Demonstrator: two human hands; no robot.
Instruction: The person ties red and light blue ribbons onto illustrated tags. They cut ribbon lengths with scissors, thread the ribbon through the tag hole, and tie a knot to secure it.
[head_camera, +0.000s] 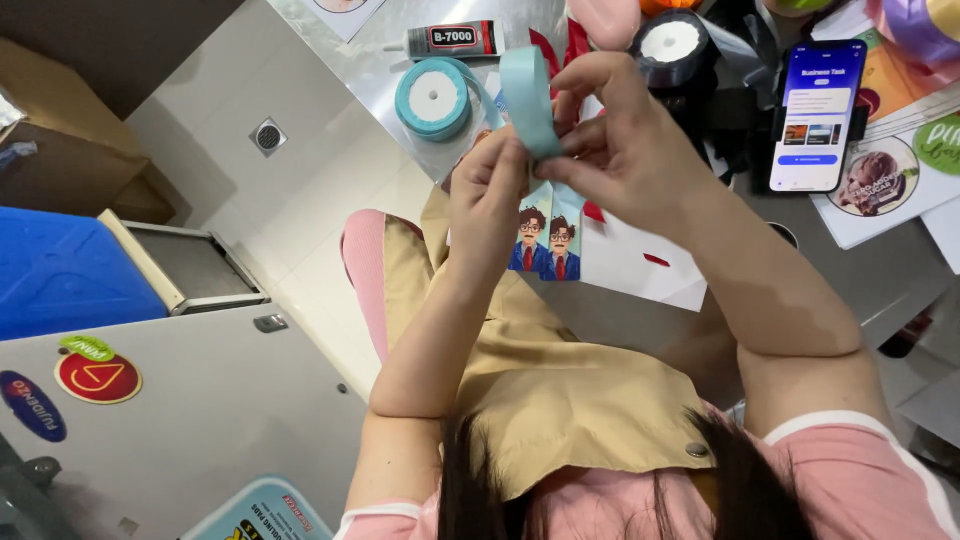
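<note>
- Blue plastic bin (60, 270) sits at the far left on the floor, with a grey lidded box (190, 265) just beside it and a round floor drain (268, 137) further up on the pale tiles.
- Grey cabinet top (200, 410) below them carries two stickers, one red and round, one dark blue and oval.
- Pale blue ribbon spool (433, 98) lies flat on the shiny table (330, 45), near its edge, with a tube of glue (450, 40) lying just above it.
- Left hand (487, 195) is raised over the lap, its grip pinched on the lower end of a pale blue ribbon loop (530, 100).
- Ribbon loop stands upright between both hands, above the table edge; a strand seems to run from it back to the spool.
- Printed card (545, 245) with two cartoon figures in suits shows just under the hands.
- Right hand (625, 150) meets the left, its grip clenched on the same ribbon loop, fingers curled over it from the right.
- Dark tape roll (670, 45) with a white centre stands behind the right hand.
- Smartphone (818, 115) with a lit screen leans upright further right, beside printed sheets (885, 180).
</note>
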